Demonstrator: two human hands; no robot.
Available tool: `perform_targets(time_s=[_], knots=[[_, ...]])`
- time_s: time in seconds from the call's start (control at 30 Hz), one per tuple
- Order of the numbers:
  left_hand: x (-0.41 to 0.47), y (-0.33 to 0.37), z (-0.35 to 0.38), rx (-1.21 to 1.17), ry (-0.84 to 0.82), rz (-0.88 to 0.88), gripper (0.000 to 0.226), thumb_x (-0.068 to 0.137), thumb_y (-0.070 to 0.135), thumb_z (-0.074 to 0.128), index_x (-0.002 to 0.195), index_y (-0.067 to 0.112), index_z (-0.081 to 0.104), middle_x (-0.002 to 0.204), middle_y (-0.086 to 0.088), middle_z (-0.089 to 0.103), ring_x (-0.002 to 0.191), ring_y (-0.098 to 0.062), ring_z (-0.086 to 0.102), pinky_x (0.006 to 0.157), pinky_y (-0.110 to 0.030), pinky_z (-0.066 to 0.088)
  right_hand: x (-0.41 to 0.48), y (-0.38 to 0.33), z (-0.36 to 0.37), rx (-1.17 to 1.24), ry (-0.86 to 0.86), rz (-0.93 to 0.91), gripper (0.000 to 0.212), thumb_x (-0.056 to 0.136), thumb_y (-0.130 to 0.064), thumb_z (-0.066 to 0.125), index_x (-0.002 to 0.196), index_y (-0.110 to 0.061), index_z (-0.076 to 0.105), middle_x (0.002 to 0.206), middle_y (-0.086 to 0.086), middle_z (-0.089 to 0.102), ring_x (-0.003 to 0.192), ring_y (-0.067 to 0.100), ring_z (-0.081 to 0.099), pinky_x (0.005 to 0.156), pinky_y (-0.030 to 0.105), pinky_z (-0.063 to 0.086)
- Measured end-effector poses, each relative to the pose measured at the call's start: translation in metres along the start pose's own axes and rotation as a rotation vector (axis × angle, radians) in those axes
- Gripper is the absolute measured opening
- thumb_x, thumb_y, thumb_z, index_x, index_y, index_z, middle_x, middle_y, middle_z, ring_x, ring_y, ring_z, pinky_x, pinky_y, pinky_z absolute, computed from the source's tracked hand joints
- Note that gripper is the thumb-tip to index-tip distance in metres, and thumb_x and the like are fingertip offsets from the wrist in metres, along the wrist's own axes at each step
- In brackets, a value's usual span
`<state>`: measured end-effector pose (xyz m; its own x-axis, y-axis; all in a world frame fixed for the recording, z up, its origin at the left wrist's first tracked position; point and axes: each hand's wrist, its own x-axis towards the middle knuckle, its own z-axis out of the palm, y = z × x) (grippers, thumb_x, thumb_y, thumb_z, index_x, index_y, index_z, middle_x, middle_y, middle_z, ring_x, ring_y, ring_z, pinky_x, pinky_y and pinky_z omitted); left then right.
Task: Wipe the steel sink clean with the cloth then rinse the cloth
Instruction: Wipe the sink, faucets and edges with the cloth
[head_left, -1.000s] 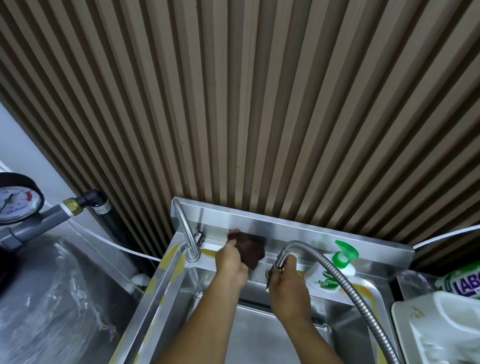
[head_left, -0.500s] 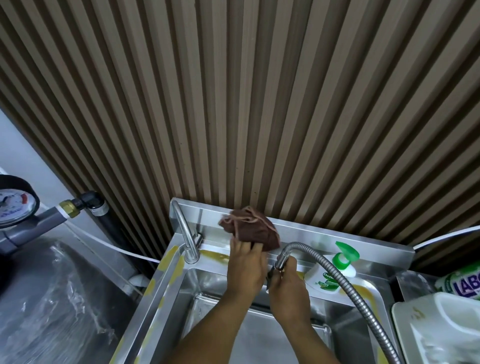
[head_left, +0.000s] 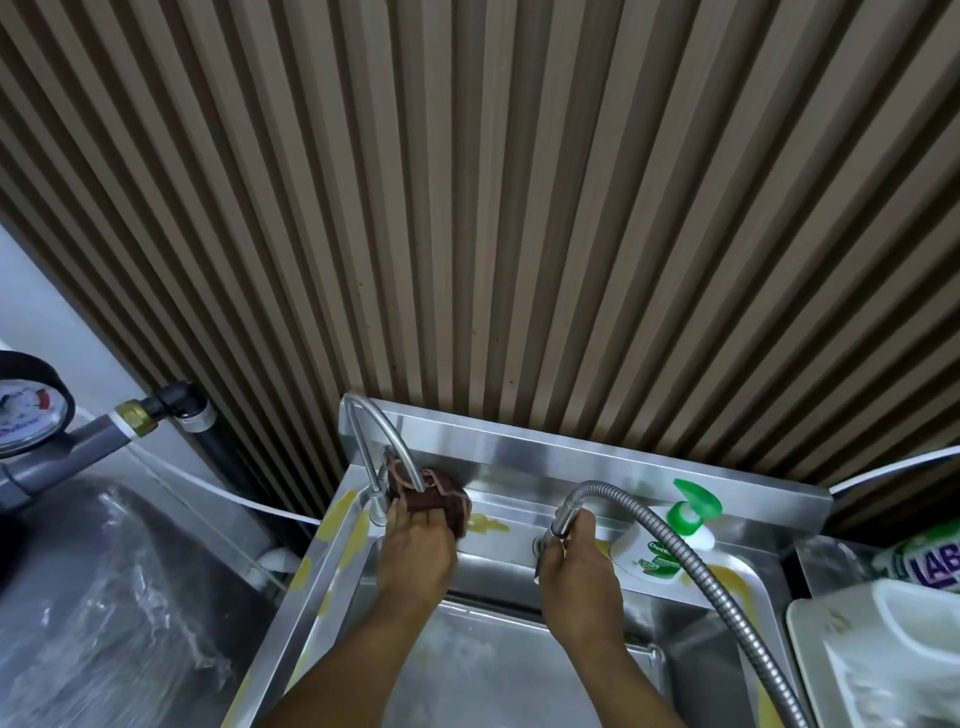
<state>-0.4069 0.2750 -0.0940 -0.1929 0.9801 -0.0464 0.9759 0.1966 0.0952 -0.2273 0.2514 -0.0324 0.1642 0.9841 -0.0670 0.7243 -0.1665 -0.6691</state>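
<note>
Pressing wadded brown cloth (head_left: 434, 496) onto the steel sink (head_left: 571, 467) back ledge with left hand (head_left: 415, 556), grip curled into the soft wad, hard against the gooseneck tap (head_left: 375, 504) base. Holding sprayer head (head_left: 562, 522) of ribbed metal hose (head_left: 724, 590) in right hand (head_left: 579, 564), grip wrapped round it, near the cloth's right; soap bottle (head_left: 649, 558) beyond. Probably wiping rightward along the ledge's long axis next, over the yellow smears, left hand nearer

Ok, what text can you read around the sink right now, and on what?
"Dett", the rest hidden behind the hose: on the white pump bottle; its smaller print is too small to read.
"LAB", cut off by the frame edge: on the green-and-white pack.
Pressure gauge: dial print too blurred to read.
</note>
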Motion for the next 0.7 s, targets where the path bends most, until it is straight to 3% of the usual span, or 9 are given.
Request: perform_targets(time_s=[0.1, 0.23, 0.33, 0.4, 0.47, 0.6, 0.7], knots=[[-0.001, 0.012, -0.008, 0.074, -0.004, 0.043, 0.041, 0.096, 0.028, 0.041, 0.123, 0.006, 0.063, 0.117, -0.016, 0.071, 0.116, -0.032, 0.061, 0.122, -0.047, 0.019, 0.000, 0.001, 0.001, 0.006, 0.008, 0.006, 0.010, 0.102, -0.025, 0.044, 0.110, -0.026, 0.038, 0.084, 0.000, 0.060, 0.078, 0.032, 0.062, 0.066, 0.037, 0.049], [-0.021, 0.019, -0.004, 0.053, -0.052, 0.033, 0.065, 0.096, 0.051, 0.018, 0.126, 0.012, 0.060, 0.127, -0.016, 0.065, 0.126, -0.033, 0.050, 0.121, -0.046, 0.017, -0.001, -0.002, 0.003, 0.021, 0.008, 0.004, 0.018, 0.098, -0.030, 0.051, 0.100, -0.028, 0.033, 0.076, -0.005, 0.056, 0.072, 0.028, 0.059, 0.063, 0.038, 0.048], [-0.026, 0.018, 0.003, -0.090, 0.017, 0.051, 0.068, 0.097, 0.060, 0.019, 0.121, 0.014, 0.063, 0.127, -0.015, 0.060, 0.126, -0.032, 0.046, 0.114, -0.045, 0.031, -0.001, -0.003, 0.009, 0.018, 0.029, 0.032, 0.026, 0.096, -0.026, 0.055, 0.099, -0.030, 0.029, 0.079, -0.004, 0.057, 0.070, 0.024, 0.057, 0.060, 0.035, 0.044], [-0.020, 0.016, -0.001, -0.143, 0.096, 0.062, 0.053, 0.100, 0.053, 0.026, 0.114, 0.017, 0.062, 0.125, -0.011, 0.056, 0.120, -0.028, 0.047, 0.107, -0.041, 0.037, -0.002, -0.003, 0.013, 0.013, 0.061, 0.061, 0.026, 0.097, -0.023, 0.054, 0.101, -0.030, 0.030, 0.081, -0.002, 0.058, 0.070, 0.024, 0.056, 0.061, 0.034, 0.045], [-0.011, 0.012, -0.006, -0.148, 0.118, 0.086, 0.036, 0.103, 0.042, 0.037, 0.121, 0.019, 0.057, 0.130, -0.009, 0.051, 0.121, -0.026, 0.045, 0.107, -0.037, 0.036, -0.001, -0.004, 0.017, 0.011, 0.085, 0.076, 0.025, 0.097, -0.020, 0.053, 0.102, -0.030, 0.031, 0.082, 0.000, 0.059, 0.069, 0.027, 0.056, 0.060, 0.034, 0.044], [-0.011, 0.011, -0.003, -0.095, 0.074, 0.123, 0.044, 0.103, 0.038, 0.035, 0.142, 0.020, 0.044, 0.148, -0.013, 0.041, 0.137, -0.030, 0.035, 0.117, -0.040, 0.023, 0.002, -0.004, 0.021, 0.012, 0.093, 0.104, 0.025, 0.095, -0.016, 0.053, 0.102, -0.029, 0.034, 0.082, 0.001, 0.058, 0.071, 0.028, 0.054, 0.062, 0.034, 0.042], [-0.023, 0.012, 0.011, -0.105, -0.027, 0.195, 0.061, 0.103, 0.055, 0.020, 0.146, 0.021, 0.046, 0.166, -0.015, 0.015, 0.154, -0.032, 0.001, 0.124, -0.047, -0.003, 0.002, -0.004, 0.022, 0.018, 0.084, 0.113, 0.023, 0.094, -0.015, 0.051, 0.102, -0.028, 0.034, 0.080, -0.002, 0.053, 0.073, 0.030, 0.054, 0.063, 0.035, 0.041]])
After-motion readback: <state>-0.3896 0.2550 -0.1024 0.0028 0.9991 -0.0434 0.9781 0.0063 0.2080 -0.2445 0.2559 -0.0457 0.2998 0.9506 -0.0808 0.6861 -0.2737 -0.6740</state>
